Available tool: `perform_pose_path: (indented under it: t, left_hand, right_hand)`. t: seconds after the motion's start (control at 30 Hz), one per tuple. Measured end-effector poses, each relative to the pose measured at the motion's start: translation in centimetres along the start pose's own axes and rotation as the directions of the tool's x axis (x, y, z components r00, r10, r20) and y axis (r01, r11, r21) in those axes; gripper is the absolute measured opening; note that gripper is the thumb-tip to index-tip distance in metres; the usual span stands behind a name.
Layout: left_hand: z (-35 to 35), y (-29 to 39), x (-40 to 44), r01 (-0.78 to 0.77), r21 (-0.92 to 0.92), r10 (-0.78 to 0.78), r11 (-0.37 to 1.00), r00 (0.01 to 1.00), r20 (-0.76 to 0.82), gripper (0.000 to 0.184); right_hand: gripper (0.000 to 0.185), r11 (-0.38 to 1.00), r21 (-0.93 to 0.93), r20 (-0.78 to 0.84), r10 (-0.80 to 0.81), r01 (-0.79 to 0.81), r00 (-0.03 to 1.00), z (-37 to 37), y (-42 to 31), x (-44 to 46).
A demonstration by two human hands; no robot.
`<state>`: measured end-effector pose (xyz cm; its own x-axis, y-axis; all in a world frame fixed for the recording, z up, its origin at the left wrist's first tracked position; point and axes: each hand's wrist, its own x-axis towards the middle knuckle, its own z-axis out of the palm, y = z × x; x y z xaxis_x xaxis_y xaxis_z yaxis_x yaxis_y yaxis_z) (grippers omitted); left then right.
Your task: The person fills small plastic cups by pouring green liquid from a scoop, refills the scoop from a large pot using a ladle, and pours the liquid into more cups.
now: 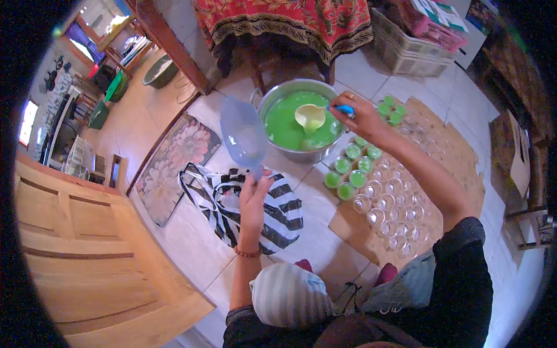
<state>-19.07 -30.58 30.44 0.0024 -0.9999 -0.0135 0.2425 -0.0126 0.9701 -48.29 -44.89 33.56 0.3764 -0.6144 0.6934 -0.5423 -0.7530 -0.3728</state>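
Observation:
My right hand [360,119] is closed around the blue handle of a ladle [311,118], whose pale bowl hangs over the green liquid [284,124] in a large metal pot [313,155]. Some liquid seems to run from the ladle. In my left hand [253,194] is the lower end of a translucent bluish scoop or jug [241,130], held upright left of the pot. Right of the pot, several small cups filled with green [357,178] stand beside many clear cups [384,202] on brown cardboard [348,223].
A black-and-white striped plastic bag [284,217] lies below my left hand. A floral mat [177,156] and a wooden door [93,249] are at the left. Behind the pot stands a table with a red cloth [284,17]; crates [406,49] sit at the back right.

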Motion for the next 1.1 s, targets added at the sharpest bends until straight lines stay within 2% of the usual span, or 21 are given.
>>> perform_pose_path:
  t: [0.1,0.2,0.3,0.4,0.5,0.6,0.63,0.73,0.83,0.93,1.03,1.1]
  left_hand:
    - [0.6,0.0,0.3,0.027,0.010,-0.027,1.000,0.999,-0.028,0.031]
    - [1.7,0.3,0.6,0.028,0.007,-0.028,1.000,0.999,-0.039,0.028]
    - [2.6,0.7,1.0,0.058,0.067,-0.056,0.996,0.998,-0.025,0.030]
    - [3.0,0.2,1.5,0.093,0.088,-0.092,0.992,0.996,-0.020,0.031]
    - [3.2,-0.5,2.2,0.102,0.094,-0.101,0.990,0.995,-0.013,0.031]
    - [3.3,0.1,2.4,0.089,0.177,-0.085,0.980,0.996,-0.031,0.032]
    - [3.4,0.3,2.5,0.086,0.214,-0.079,0.973,0.996,-0.041,0.033]
    - [2.3,-0.4,3.8,-0.058,0.449,0.062,0.892,0.998,0.005,0.034]
    - [1.2,-1.8,5.5,-0.149,0.513,0.165,0.845,0.986,0.014,0.037]
    - [2.1,-0.5,5.8,-0.154,0.660,0.231,0.736,0.972,-0.031,0.039]
    - [1.5,-1.3,7.6,-0.157,0.793,0.252,0.589,0.968,0.004,0.042]
    - [0.6,-3.5,9.9,-0.247,0.775,0.300,0.582,0.951,0.078,0.044]
  right_hand:
    - [0.012,0.997,-0.056,0.117,0.060,-0.053,0.991,-0.3,0.1,-1.4]
    - [0.013,0.997,-0.004,0.087,0.072,-0.072,0.994,-1.1,0.1,-2.1]
    - [0.016,0.931,0.056,0.129,0.351,-0.360,0.927,-1.3,0.6,-2.8]
    - [0.017,0.715,0.296,0.148,0.620,-0.633,0.770,-0.8,1.2,-3.2]
    - [0.019,0.501,0.523,0.100,0.767,-0.689,0.634,1.4,5.5,-5.3]
    - [0.017,0.347,0.642,0.140,0.824,-0.684,0.550,0.4,5.7,-5.0]
    - [0.017,0.372,0.637,0.125,0.814,-0.675,0.567,0.1,5.5,-4.6]
    - [0.017,0.445,0.610,0.076,0.791,-0.656,0.607,-1.3,5.4,-3.1]
    - [0.018,0.508,0.585,0.023,0.769,-0.632,0.639,-2.8,5.3,-1.0]
    - [0.018,0.558,0.580,-0.021,0.739,-0.594,0.674,-4.7,4.9,1.3]
    - [0.019,0.617,0.556,-0.050,0.694,-0.557,0.718,-6.8,4.8,3.6]
    - [0.019,0.632,0.512,-0.049,0.698,-0.582,0.715,-7.8,4.9,5.6]
